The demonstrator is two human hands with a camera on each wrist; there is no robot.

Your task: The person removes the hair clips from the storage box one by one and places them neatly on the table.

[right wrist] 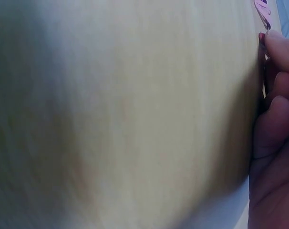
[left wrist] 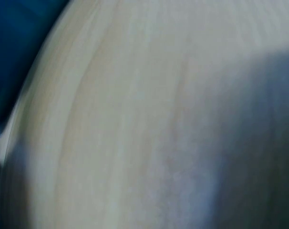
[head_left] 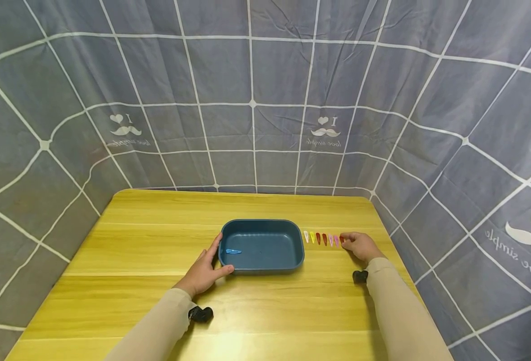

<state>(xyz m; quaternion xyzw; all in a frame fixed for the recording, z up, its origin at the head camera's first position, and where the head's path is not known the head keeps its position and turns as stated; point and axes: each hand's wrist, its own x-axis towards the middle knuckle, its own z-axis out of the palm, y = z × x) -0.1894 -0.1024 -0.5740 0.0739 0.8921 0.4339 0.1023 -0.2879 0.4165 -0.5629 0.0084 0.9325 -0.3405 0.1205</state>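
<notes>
A yellow wooden desk [head_left: 135, 260] with plank grain runs across the head view. Behind and along both sides hangs a grey-blue cloth [head_left: 247, 90] crossed by white grid lines, printed here and there with a white moustache motif [head_left: 324, 131] and small script, probably "love simple", though it reads mirrored.

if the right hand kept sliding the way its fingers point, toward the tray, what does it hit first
Probably the red clip already at the right hand's fingertips, the near end of the row of hair clips. Beyond that row comes the blue tray. Whether the fingers already touch the clip is unclear.
</notes>
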